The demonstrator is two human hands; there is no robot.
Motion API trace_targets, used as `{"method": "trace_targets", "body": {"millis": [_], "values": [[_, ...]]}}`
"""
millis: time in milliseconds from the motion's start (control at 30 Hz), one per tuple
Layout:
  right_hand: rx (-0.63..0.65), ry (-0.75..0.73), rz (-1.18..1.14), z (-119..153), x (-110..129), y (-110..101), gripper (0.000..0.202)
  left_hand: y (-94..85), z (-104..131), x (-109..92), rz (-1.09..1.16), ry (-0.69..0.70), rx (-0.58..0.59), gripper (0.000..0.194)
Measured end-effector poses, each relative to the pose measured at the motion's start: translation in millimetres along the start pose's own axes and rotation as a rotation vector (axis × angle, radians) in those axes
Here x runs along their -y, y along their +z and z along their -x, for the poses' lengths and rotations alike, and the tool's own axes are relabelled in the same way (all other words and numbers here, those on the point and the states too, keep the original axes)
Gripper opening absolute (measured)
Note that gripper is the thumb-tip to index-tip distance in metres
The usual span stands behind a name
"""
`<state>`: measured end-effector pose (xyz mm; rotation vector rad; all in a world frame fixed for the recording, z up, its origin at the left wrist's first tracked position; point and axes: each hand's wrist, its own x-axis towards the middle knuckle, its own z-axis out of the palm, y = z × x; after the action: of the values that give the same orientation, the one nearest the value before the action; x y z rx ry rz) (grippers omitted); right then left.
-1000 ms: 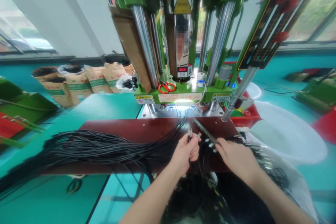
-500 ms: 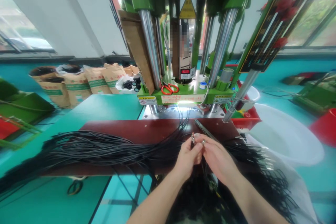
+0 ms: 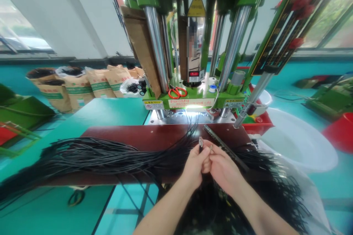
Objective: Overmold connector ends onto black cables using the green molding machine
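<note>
My left hand (image 3: 196, 163) is closed around a black cable end, and its silvery metal connector (image 3: 200, 142) sticks up above the thumb. Pressed against it, my right hand (image 3: 223, 165) pinches a small shiny metal piece (image 3: 211, 147) between thumb and fingers; whether this is a second cable end I cannot make out. Both hands are over the front of the dark red board (image 3: 102, 132). A long bundle of black cables (image 3: 104, 156) lies on the board to the left, some strands running up to the press. Behind my right hand rests a dark metal bar (image 3: 217, 139).
Ahead stands a green press (image 3: 165, 103) with steel columns and a lit gap. Red-handled scissors (image 3: 177, 92) lie on its plate. More cable ends (image 3: 286, 187) spread at right beside a white tub (image 3: 300, 143). Paper sacks (image 3: 79, 88) stand at back left.
Both hands have shifted slightly left and drawn closer together. The metal piece in the right hand is now nearer the left thumb, and more of the bar shows behind.
</note>
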<state>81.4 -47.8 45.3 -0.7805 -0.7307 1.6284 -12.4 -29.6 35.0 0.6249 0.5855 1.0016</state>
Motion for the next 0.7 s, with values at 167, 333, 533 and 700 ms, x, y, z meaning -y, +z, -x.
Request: {"method": "trace_targets", "body": {"millis": [167,333,533,700], "values": [[0.004,-0.171,0.452,14.1,26.5,-18.9,0.037,1.0,0.1,-8.0,0.061,-0.013,0.059,0.032],[-0.202,-0.315,1.471,24.6,60.2,-64.6,0.034,-1.6,-0.8,-10.8,0.054,-0.021,0.019,0.031],[-0.124,-0.046,1.903,25.0,58.9,-73.1,0.044,-6.3,-6.0,-4.5,0.042,-0.019,-0.007,0.033],[-0.095,0.099,1.947,12.2,65.5,-54.3,0.036,-8.8,-9.9,-3.2,-0.037,-0.006,-0.081,0.035]]}}
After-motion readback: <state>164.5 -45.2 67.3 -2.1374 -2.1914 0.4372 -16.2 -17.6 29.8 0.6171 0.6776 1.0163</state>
